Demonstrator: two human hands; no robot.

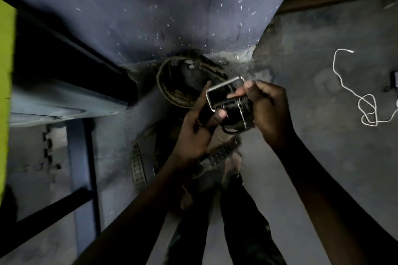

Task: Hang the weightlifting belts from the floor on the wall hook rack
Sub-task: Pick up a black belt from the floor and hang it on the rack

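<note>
Both hands are closed on the buckle end of a dark weightlifting belt, held up in front of the body above the floor. The left hand grips the strap from below, its thumb pressed just under the metal buckle frame; the right hand pinches the top corner of that frame between thumb and forefinger while its other fingers curl around the rolled strap. The belt's studded tail hangs down below the left wrist. A second belt, coiled into a ring, lies on the floor where it meets the foot of the blue wall, just beyond the hands. A white cord lies well apart, toward the floor's right edge. The hook rack is not in view. The step in hand looks like readying the buckle for hanging: best to keep the frame open and square to the strap, hold the prongs clear so a hook can pass through, and gather the dangling tail so it does not snag on the way up.
</note>
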